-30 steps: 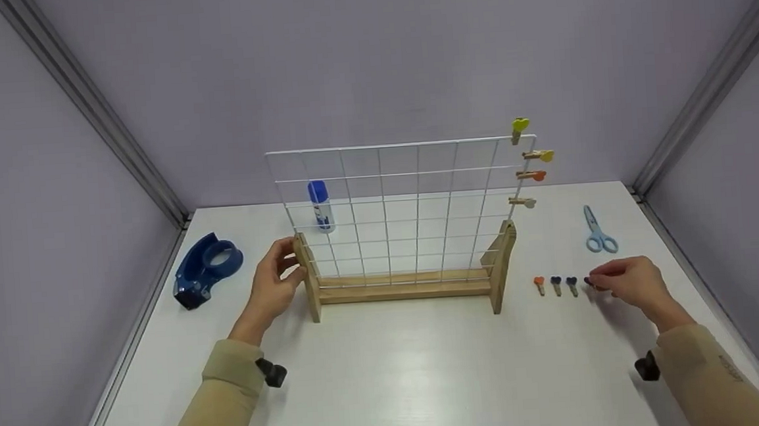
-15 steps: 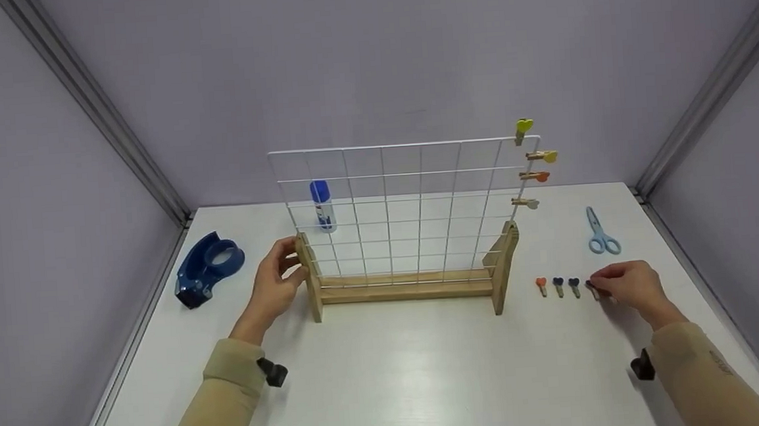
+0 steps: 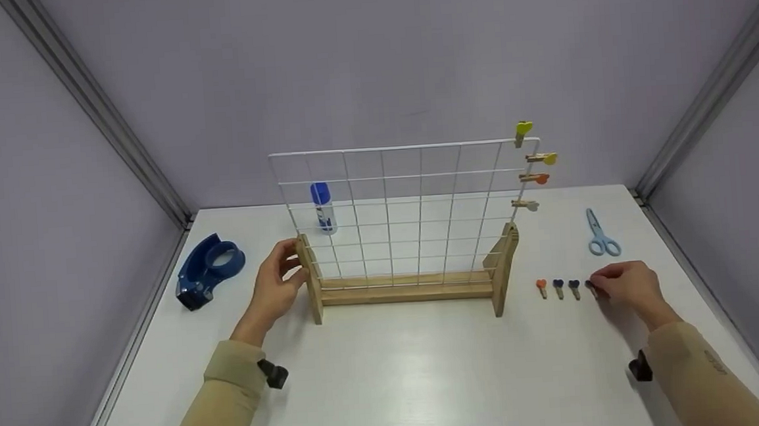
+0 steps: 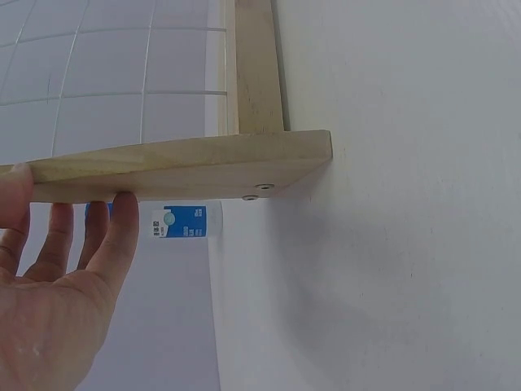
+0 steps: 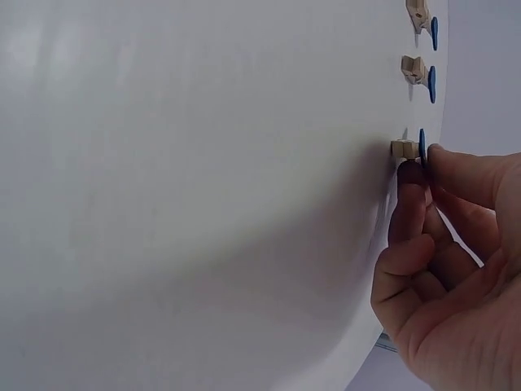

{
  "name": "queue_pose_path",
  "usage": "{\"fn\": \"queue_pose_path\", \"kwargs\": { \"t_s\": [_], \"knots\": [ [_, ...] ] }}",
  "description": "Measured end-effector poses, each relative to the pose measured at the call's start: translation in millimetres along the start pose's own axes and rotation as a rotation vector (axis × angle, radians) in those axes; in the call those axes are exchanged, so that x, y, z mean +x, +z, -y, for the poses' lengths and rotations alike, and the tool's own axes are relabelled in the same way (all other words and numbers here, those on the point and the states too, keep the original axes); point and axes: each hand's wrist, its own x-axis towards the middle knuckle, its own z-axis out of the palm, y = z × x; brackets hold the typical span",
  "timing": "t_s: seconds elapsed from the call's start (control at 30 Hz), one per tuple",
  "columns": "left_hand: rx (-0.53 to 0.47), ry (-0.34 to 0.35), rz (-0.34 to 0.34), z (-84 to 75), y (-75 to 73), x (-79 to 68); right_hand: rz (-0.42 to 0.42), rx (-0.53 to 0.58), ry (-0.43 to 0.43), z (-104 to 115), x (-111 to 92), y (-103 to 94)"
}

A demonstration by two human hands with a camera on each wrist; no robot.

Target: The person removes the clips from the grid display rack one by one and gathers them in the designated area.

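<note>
My left hand [image 3: 275, 286] grips the left wooden end piece [image 4: 171, 171] of a white wire grid rack [image 3: 408, 297], its thumb at one edge and its fingers behind. On the right of the table, my right hand [image 3: 629, 286] pinches a small wooden clothespin [image 5: 404, 149] with a dark blue heart. That clothespin is at the right end of a row. Beside it lie two more blue-heart clothespins [image 3: 574, 288] [image 3: 559, 288] and an orange-heart one [image 3: 541, 288]. Several heart clothespins, such as a yellow-green one [image 3: 521, 133], are clipped along the grid's upper right corner and right side.
A blue tape dispenser [image 3: 206, 271] lies at the left of the white table [image 3: 403, 376]. Behind the grid stands a glue stick [image 3: 324, 210] with a blue cap. Light blue scissors [image 3: 599, 234] lie beyond the right hand. Grey walls [image 3: 370, 62] enclose the table.
My right hand has shifted slightly left and toward me at the end clothespin, more of which now shows. My left hand stays on the rack's end piece.
</note>
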Motion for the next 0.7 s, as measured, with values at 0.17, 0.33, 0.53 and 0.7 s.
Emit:
{"fn": "queue_pose_path", "kwargs": {
  "t_s": [0.17,0.33,0.53,0.7],
  "knots": [
    [0.003,-0.004,0.005,-1.0,0.1,-0.1,-0.048,-0.026,-0.01,0,-4,-2.5],
    [0.007,0.008,0.004,-2.0,-0.5,-0.9,-0.103,-0.047,-0.011,1,-9,-5.8],
    [-0.002,0.02,-0.002,-1.2,-0.1,-0.1,-0.15,-0.044,-0.07,12,-14,-10.5],
    [0.0,0.014,-0.003,-1.3,0.4,-0.4,-0.198,-0.016,-0.164,35,-23,-20.0]
  ]
}}
